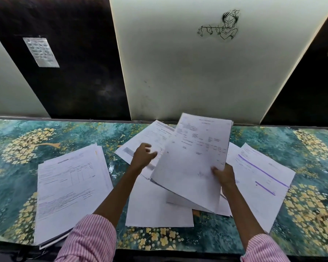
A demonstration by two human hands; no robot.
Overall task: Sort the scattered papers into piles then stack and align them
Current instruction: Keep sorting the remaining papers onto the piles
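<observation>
HOLD: I see the right hand pinching the raised sheaf at its near corner, tilted up, probably for reading | FREE: left hand loosely curled, gripping nothing, above the loose sheets | PILE: the sorted pile lies apart at the left of the table, I judge to separate categories.

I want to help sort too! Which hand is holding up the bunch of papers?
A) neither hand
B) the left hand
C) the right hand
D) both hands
C: the right hand grips the raised papers near their lower edge; the left hand beside them holds nothing.
</observation>
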